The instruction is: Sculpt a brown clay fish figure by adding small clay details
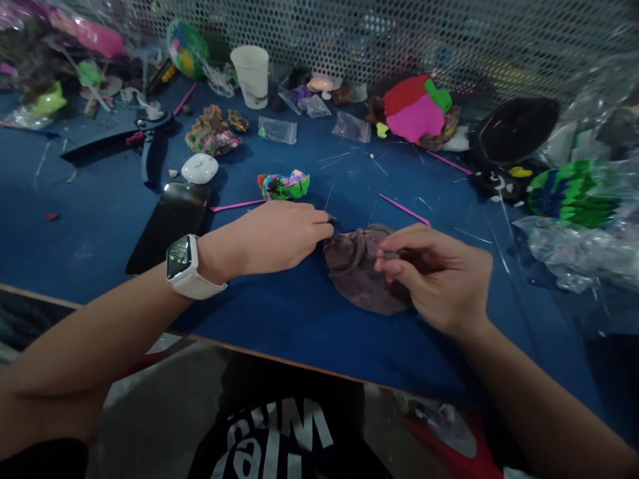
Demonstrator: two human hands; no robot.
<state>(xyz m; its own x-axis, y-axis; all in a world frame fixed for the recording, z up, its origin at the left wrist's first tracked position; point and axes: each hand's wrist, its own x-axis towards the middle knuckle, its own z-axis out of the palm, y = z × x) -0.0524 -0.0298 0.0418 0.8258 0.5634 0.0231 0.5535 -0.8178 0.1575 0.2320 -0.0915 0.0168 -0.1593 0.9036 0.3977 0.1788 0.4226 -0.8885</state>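
Observation:
A flat, rounded brown clay piece (367,283) with raised strips on its top lies on the blue table near the front edge. My right hand (439,276) is at its right side, thumb and fingertips pinched on a small dark bit of clay (391,254) above the piece. At the upper left edge of the clay is my left hand (279,236), its fingers curled together, with a small dark bit showing at the fingertips. What else my left fingers hold is hidden. A pink stick (404,209) lies just behind the clay piece.
Left of my hands lie a black phone (170,226), a white case (200,168) and dark shears (144,136). Multicoloured clay (284,186) sits behind my left hand. Farther back are a paper cup (251,76) and a red-pink clay form (417,113). Plastic bags (584,253) lie right.

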